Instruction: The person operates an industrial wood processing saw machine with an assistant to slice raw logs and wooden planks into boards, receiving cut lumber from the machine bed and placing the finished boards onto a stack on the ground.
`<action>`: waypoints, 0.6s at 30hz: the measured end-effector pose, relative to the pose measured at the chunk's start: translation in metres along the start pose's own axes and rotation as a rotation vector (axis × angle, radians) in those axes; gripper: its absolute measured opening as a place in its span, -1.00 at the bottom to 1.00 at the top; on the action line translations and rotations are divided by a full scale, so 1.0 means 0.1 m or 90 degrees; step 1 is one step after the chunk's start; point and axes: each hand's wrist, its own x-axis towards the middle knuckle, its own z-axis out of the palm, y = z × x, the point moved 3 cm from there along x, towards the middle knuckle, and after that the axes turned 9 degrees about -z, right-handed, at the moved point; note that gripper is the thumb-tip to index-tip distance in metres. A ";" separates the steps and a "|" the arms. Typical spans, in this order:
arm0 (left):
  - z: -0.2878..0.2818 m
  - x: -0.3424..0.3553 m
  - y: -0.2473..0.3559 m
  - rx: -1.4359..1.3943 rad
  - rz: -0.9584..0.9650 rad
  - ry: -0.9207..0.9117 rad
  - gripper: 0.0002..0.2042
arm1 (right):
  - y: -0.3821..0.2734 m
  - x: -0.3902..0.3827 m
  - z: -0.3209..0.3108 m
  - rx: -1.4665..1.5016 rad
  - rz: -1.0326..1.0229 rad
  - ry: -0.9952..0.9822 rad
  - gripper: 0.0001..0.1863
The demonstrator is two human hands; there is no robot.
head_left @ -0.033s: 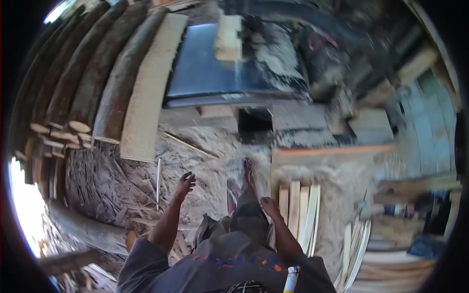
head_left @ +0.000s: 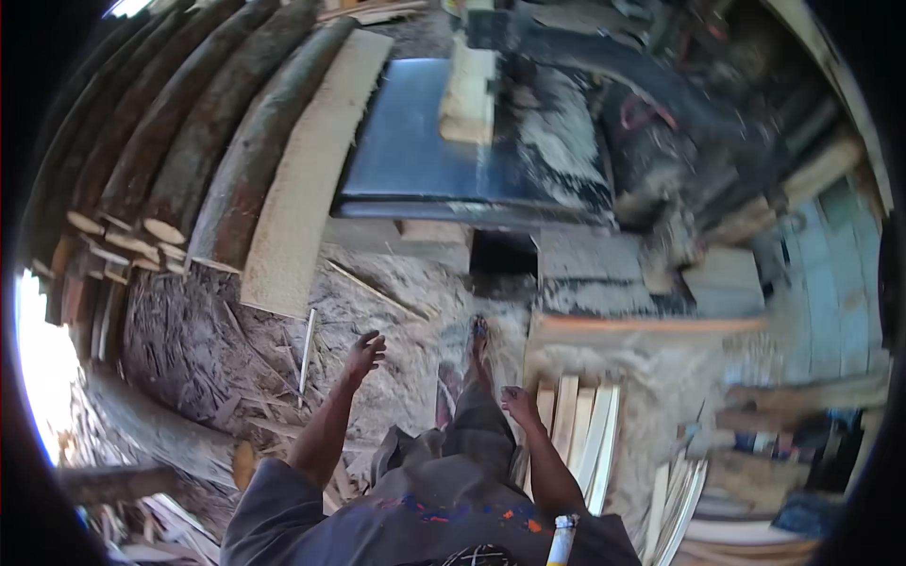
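My left hand (head_left: 366,355) hangs in the air over the debris-covered ground, open with its fingers apart and nothing in it. Beyond it is the dark metal table (head_left: 406,132) of a machine, out of its reach. My right hand (head_left: 517,404) is held low beside my leg, fingers curled, with no object showing in them. Nearest to that hand are several sawn strips of wood (head_left: 564,420), lying lengthwise. On the metal table rests a squared wooden block (head_left: 469,94), next to a dark machine part and a patch of pale sawdust (head_left: 566,141).
Long round logs (head_left: 226,132) are stacked at the far left, with a wide sawn plank (head_left: 316,160) along their side. A dark square opening (head_left: 503,253) lies ahead of my foot. Another log (head_left: 165,434) is at the left; more boards (head_left: 755,476) pile up at the right.
The machine table and block sit lower and slightly further right in the picture, as the view has shifted. Both my hands stay in nearly the same places in it.
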 end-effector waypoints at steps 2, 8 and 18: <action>0.07 0.16 0.62 -0.052 0.082 -0.003 -0.38 | -0.77 0.84 -0.22 0.020 -0.092 0.006 -0.48; 0.23 0.74 2.25 -0.050 0.200 0.068 -0.19 | -3.31 2.37 -0.71 0.149 -0.244 0.125 -0.44; 0.78 0.12 2.06 -0.082 0.260 -0.117 -0.06 | -3.27 1.54 -0.36 0.067 -0.255 0.067 -0.25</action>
